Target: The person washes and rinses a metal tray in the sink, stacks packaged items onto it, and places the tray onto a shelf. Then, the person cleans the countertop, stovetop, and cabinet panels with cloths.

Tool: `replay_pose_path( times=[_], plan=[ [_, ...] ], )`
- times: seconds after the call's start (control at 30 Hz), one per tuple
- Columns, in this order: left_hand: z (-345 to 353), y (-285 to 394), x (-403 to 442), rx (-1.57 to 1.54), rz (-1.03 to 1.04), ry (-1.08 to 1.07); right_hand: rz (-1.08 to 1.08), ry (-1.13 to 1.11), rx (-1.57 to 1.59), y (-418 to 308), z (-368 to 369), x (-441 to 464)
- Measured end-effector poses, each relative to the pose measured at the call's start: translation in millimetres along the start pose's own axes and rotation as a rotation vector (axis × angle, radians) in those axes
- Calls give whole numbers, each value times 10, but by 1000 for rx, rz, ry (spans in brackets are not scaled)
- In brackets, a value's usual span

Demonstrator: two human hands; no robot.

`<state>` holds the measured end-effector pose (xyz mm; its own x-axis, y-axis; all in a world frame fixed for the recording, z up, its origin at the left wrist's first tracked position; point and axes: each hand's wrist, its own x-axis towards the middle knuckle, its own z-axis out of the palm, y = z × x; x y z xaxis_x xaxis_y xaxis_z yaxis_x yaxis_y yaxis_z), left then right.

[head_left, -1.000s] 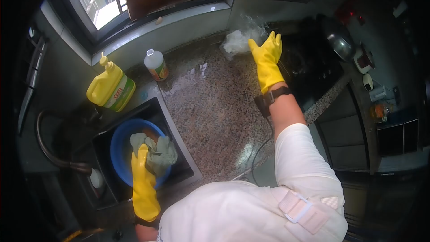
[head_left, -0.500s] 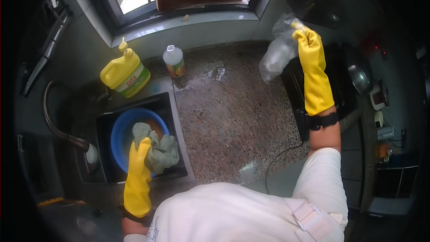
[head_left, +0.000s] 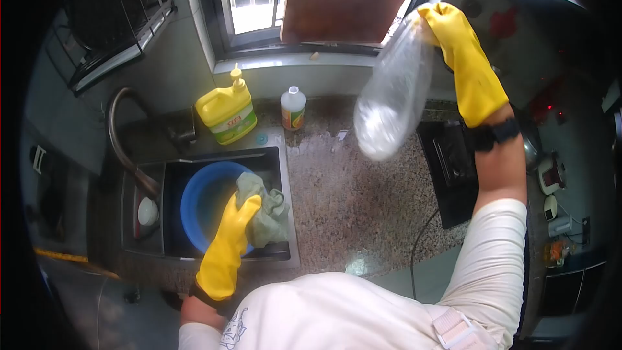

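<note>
Both hands wear yellow rubber gloves. My right hand [head_left: 463, 58] is closed on the top of a clear plastic bag [head_left: 394, 91], which hangs above the speckled counter near the hob. Something pale and shiny shows at the bag's bottom. Over the sink, my left hand [head_left: 231, 243] grips a grey-green cloth [head_left: 264, 212] at the right rim of a blue basin [head_left: 189, 210]. The basin sits in the dark sink and holds cloudy water.
Behind the sink stand a yellow pump jug [head_left: 228, 113] and a white bottle [head_left: 293, 109]. A curved faucet [head_left: 116, 136] is at the left, a black hob [head_left: 450, 175] at the right. A cable [head_left: 414, 253] crosses the counter's front edge.
My right hand has taken hold of the plastic bag and lifted it off the counter. My left hand stays at the basin with the cloth. The view has shifted.
</note>
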<state>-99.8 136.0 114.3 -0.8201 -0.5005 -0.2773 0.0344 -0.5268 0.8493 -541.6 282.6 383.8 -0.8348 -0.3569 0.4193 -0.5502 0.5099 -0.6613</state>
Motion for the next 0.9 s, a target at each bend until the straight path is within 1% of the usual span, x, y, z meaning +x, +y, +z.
replay_pose_path(
  times=[0.07,0.1,0.17,0.2,0.23,0.3,0.33,0.37,0.4,0.43,0.5,0.53,0.57,0.6,0.63,0.7,0.73,0.77,0.83,0.87,0.9],
  plan=[
    [-26,37,-65,-11,9,2,28,57,-56,-158,-18,310],
    [-51,40,-86,-14,13,-12,-56,-7,147,-163,-71,424],
    [-140,24,-110,-8,16,25,-150,-66,344,-461,-58,594],
    [-223,-41,-101,-23,31,35,218,90,13,-947,58,613],
    [-268,-59,-115,-27,41,31,136,182,-77,-749,117,883],
    [-352,-78,-145,-7,19,115,-2,385,-284,-356,232,1422],
    [-425,-125,-139,11,10,141,-179,527,-120,-272,289,1529],
    [-449,-134,-136,6,11,142,-353,661,46,-389,318,1421],
    [-453,-123,-143,14,-15,163,-392,738,7,-449,391,1249],
    [-447,-113,-145,25,-45,184,-350,782,-51,-496,500,1135],
    [-404,-141,-90,16,-32,187,-395,738,-224,-182,865,1233],
    [-392,-162,-60,20,-28,192,-474,519,-206,150,1058,1385],
    [-373,-182,-37,25,-26,196,-490,332,-256,308,1185,1358],
    [-346,-184,-21,22,-32,197,-503,143,-296,459,1311,1325],
    [-320,-161,-6,26,-38,171,-458,-11,-403,490,1441,1099],
    [-287,-136,32,34,-43,147,-485,-109,-626,769,1629,1003],
    [-268,-133,55,24,-30,136,-342,-255,-638,763,1623,1014],
    [-251,-133,75,15,-16,126,-343,-256,-633,746,1599,1051],
    [-200,-101,91,8,-8,138,-212,-207,-490,698,1455,1150],
    [-185,-86,108,-6,-1,144,-98,-265,-362,557,1290,1210],
    [-190,-81,134,-5,-8,142,-97,-118,-292,612,1250,1333]
  ],
)
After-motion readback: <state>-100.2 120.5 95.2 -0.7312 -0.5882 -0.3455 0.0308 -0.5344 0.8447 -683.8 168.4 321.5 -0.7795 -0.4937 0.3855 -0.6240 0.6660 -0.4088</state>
